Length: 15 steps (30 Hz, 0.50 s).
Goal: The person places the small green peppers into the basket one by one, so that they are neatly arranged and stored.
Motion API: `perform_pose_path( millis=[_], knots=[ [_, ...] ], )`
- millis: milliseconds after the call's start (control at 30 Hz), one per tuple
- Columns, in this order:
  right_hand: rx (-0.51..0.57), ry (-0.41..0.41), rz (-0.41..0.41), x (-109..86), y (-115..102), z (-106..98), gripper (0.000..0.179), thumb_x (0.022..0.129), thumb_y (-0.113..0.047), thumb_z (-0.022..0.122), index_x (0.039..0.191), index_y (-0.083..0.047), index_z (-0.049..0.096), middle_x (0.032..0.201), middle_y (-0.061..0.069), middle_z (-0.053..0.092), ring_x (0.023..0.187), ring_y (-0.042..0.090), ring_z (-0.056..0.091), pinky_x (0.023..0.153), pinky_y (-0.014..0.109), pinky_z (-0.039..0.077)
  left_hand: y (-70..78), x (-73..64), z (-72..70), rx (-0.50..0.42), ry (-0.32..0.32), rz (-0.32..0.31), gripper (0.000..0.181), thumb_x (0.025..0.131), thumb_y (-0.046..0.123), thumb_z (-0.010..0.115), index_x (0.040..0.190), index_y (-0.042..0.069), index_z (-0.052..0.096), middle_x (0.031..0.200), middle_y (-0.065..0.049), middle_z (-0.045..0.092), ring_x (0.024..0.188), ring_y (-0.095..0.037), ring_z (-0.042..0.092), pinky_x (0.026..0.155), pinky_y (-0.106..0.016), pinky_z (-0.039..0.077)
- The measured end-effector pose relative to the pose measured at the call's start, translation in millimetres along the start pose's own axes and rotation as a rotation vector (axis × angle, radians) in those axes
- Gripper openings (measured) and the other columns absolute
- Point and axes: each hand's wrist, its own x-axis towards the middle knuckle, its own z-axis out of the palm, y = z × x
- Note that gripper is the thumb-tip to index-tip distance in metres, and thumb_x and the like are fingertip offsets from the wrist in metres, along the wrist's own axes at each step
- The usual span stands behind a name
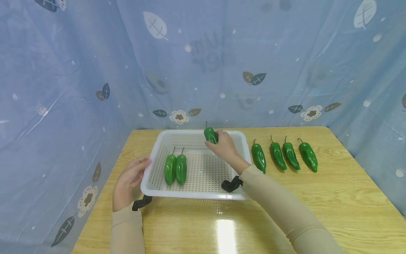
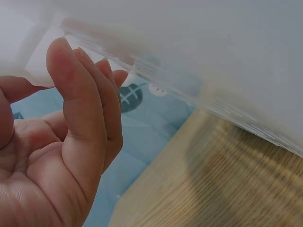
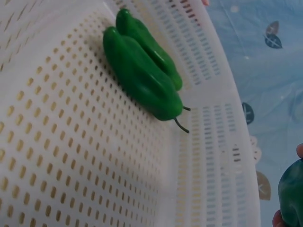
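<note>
A white perforated plastic basket [image 1: 207,173] stands on the table. My left hand [image 1: 130,175] grips its left rim, the fingers [image 2: 75,94] bent up against the outer side in the left wrist view. Over the far right part of the basket, my right hand [image 1: 226,146] holds a green pepper [image 1: 209,134] with its stem pointing up and away. That held pepper [image 3: 292,194] is only partly visible at the edge of the right wrist view. Two green peppers, one on the left [image 1: 170,170] and one on the right [image 1: 181,170], lie side by side in the basket's left half.
Several more green peppers [image 1: 277,156] lie in a loose row on the wooden table [image 1: 336,197], right of the basket. A blue patterned curtain [image 1: 203,70] hangs behind the table and along both sides. Black wrist cameras [image 1: 232,184] sit near the cuffs.
</note>
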Motion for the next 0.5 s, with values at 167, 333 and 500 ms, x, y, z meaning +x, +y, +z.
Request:
perform_pose_path(
  millis=[167, 333, 500],
  knots=[
    [-0.015, -0.025, 0.010, 0.2, -5, 10, 0.057, 0.088, -0.034, 0.065, 0.127, 0.004, 0.049, 0.109, 0.017, 0.060, 0.092, 0.027, 0.060, 0.076, 0.037, 0.054, -3.3, 1.0, -2.6, -0.005, -0.014, 0.021, 0.028, 0.101, 0.004, 0.041, 0.121, -0.015, 0.045, 0.097, -0.003, 0.070, 0.090, -0.014, 0.069, 0.077, -0.030, 0.057],
    [-0.040, -0.063, 0.051, -0.1, -10, 16, 0.054, 0.088, -0.034, 0.065, 0.124, 0.005, 0.051, 0.105, 0.016, 0.061, 0.089, 0.025, 0.060, 0.074, 0.035, 0.054, -10.7, 4.9, -6.9, -0.011, -0.012, 0.036, 0.024, 0.100, 0.003, 0.041, 0.119, -0.011, 0.048, 0.098, -0.004, 0.071, 0.090, -0.015, 0.069, 0.076, -0.030, 0.058],
    [-0.052, -0.089, 0.083, 0.8, -14, 19, 0.057, 0.088, -0.034, 0.066, 0.125, 0.006, 0.049, 0.107, 0.016, 0.060, 0.092, 0.025, 0.060, 0.077, 0.035, 0.054, -16.1, 7.7, -11.1, 0.027, -0.006, 0.043, 0.032, 0.101, 0.008, 0.043, 0.123, -0.015, 0.044, 0.099, -0.003, 0.071, 0.091, -0.015, 0.069, 0.076, -0.030, 0.057]
  ],
)
